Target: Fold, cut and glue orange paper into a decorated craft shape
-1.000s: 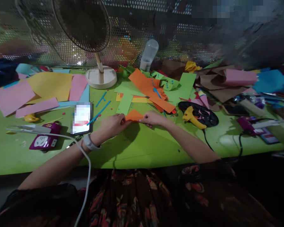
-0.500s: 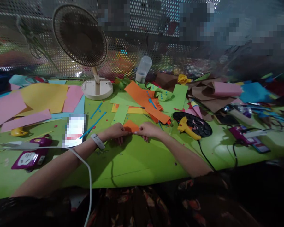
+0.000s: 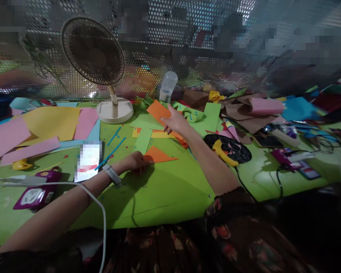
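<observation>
My left hand [image 3: 135, 161] is closed, pinching the left corner of a folded orange paper [image 3: 161, 156] low over the green table [image 3: 170, 189]. The paper has a pointed right end sticking out past my fingers. My right hand [image 3: 176, 120] is stretched forward with its fingers apart, above an orange paper strip [image 3: 157, 110] in the pile at the back. It hides part of that pile. Green paper pieces with blue dots [image 3: 193, 115] lie just beyond it. A light green strip [image 3: 143, 140] lies between my left hand and the pile.
A fan [image 3: 115, 110] and a clear bottle [image 3: 169, 83] stand at the back. On the left lie a lit phone [image 3: 88, 161] and a purple device [image 3: 39, 191]. To the right, a yellow glue gun [image 3: 224, 153] rests on a black tray [image 3: 241, 146]. A white cable [image 3: 104, 223] crosses my left forearm.
My right hand has let go of the folded orange paper and moved forward to the paper pile, its fingers spreading. My left hand still holds the paper, whose pointed right end now shows.
</observation>
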Demonstrator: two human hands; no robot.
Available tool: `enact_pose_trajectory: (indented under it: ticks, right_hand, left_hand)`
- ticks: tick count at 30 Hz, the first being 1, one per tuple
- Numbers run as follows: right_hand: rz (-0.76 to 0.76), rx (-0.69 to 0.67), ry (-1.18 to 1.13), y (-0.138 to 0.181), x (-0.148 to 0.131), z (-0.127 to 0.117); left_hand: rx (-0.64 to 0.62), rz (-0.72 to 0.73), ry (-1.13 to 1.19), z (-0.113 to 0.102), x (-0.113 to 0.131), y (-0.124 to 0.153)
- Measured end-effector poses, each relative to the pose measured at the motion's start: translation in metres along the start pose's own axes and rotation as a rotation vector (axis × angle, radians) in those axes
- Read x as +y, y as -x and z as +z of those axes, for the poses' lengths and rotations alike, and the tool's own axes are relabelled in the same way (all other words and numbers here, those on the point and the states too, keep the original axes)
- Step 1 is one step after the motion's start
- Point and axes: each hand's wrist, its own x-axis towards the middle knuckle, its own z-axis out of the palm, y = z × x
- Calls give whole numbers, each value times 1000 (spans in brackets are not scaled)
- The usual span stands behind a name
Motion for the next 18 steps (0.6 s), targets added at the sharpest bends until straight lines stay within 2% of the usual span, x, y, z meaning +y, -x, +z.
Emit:
enact_pose_trajectory:
  ticks: [3,7,9,13,18]
  right_hand:
    - [47,-82,37,9,12,9]
    - [68,-486,115,43,40,37]
    - [87,-603,148,53,49,47]
    - [143,-661,173,55,56,52]
    - [126,-611,175,54,61,51]
  left_hand:
    - [1,5,8,-1,0,-1]
    - [-31,-23,14,-1,0,-5]
    - [-47,-15,25,-2,1,-6]
    - [-74,2,44,-3,-2,-5]
    - [-63,-8,33,-11,-17,0]
